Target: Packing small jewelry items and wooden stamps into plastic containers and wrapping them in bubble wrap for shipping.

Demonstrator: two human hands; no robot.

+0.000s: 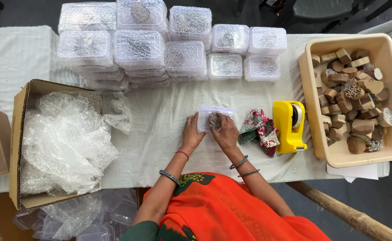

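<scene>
A small clear plastic box (214,112) lies on the white cloth in front of me. My left hand (192,132) rests on its left end and steadies it. My right hand (225,131) holds a carved wooden stamp block (214,119) at the box's front edge, the patterned face up. Whether the block is inside the box or just over it I cannot tell. Both wrists wear bangles and my orange garment fills the bottom of the view.
Stacks of clear boxes with bubble wrap (160,44) line the far side. A beige tub of wooden stamp blocks (361,40) stands right, with a yellow tape dispenser (289,127) and patterned rag (258,129) beside it. A cardboard box of bubble wrap (20,134) sits left.
</scene>
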